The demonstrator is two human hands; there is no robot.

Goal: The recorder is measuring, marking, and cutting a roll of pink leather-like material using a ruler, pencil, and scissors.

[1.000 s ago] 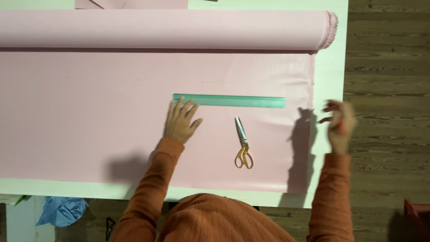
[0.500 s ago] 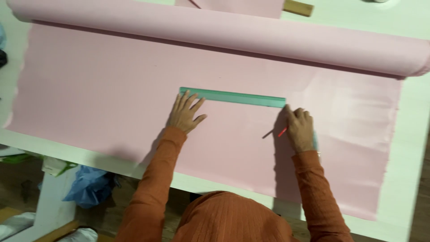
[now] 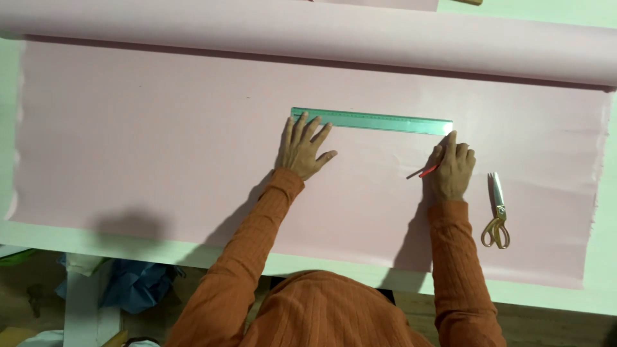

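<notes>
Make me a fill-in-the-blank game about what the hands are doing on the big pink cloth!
1. The left hand presses flat on the left end of the green ____.
2. The right hand holds a thin ____ pencil at the ruler's other end.
3. The gold-handled ____ lie on the pink fabric, to the right of the right hand.
4. Along the far edge of the table lies the rest of the fabric, still wound into a ____.

Missing words: ruler; red; scissors; roll

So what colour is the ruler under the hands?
The ruler is see-through green, clearest in the head view.
</notes>
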